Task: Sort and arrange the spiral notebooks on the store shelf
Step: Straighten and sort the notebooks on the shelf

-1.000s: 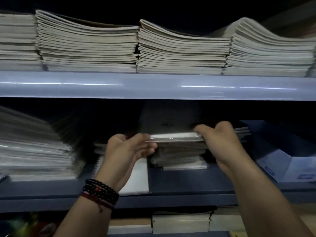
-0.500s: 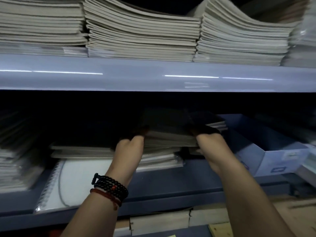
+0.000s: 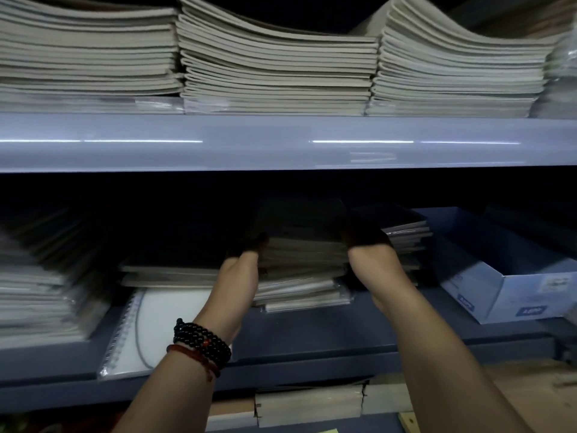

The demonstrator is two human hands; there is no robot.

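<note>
A stack of wrapped notebooks (image 3: 301, 260) sits in the middle of the lower blue shelf (image 3: 312, 335), deep in shadow. My left hand (image 3: 242, 260) presses against the stack's left side and my right hand (image 3: 370, 254) against its right side; the fingers of both reach into the dark and are barely visible. A white spiral notebook (image 3: 162, 323) in clear wrap lies flat at the shelf front, left of my left wrist. Low piles of notebooks (image 3: 168, 275) lie behind it.
The upper shelf (image 3: 281, 142) carries several tall stacks of grey notebooks (image 3: 274, 64). A tall leaning stack (image 3: 40, 282) stands at the lower left. An open blue-and-white cardboard box (image 3: 499, 276) sits at the lower right. More packs lie below the shelf (image 3: 309, 404).
Both hands have pushed deeper into the lower shelf, from holding the top notebook near the front to gripping the sides of the stack in shadow. The view has shifted right and closer.
</note>
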